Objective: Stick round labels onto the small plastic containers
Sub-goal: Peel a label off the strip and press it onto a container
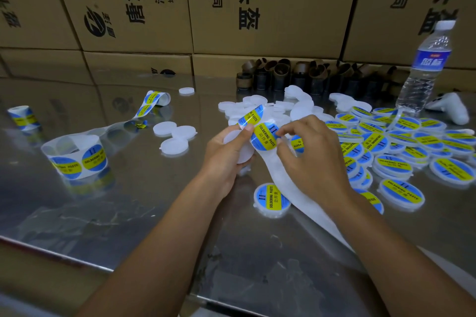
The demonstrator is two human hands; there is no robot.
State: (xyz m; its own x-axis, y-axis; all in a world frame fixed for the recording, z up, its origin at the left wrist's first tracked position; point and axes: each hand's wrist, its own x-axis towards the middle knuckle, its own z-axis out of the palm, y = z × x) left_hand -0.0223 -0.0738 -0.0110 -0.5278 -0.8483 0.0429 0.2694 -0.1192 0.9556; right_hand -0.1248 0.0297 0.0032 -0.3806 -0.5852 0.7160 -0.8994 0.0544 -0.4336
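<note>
Peeling step, by the look of it. The right grip (pixel 309 157) is pinching the right edge of a round "SOLDERING PASTE" label (pixel 264 136) at centre frame, thumb and forefinger pressed together on it. The left grip (pixel 226 152) is curling round a blank white container (pixel 242 154), with its thumb pressing the label strip down just left of that label. The backing strip (pixel 283 188) is trailing from under the label toward lower right, passing beneath the right wrist.

Doing it well, my read:
- Lifting at a shallow angle, so the label isn't curling or creasing.
- Touching only the rim of the adhesive side.
- Pinning the liner with the left thumb, so only the label is coming away.
- Centring over the container before any edge is touching down, then smoothing from the middle outward.

The label is sitting between the two grips, touching both and overlapping the blank container's upper right edge. I can't tell whether it's fully free of the liner.

Labelled containers (pixel 412 147) are piling up at right on the counter (pixel 128 201). One labelled container (pixel 271 199) is lying just below the grips, partly under the strip. Blank containers (pixel 257 105) are lying just above centre, and a label roll (pixel 74 159) is standing at left.
</note>
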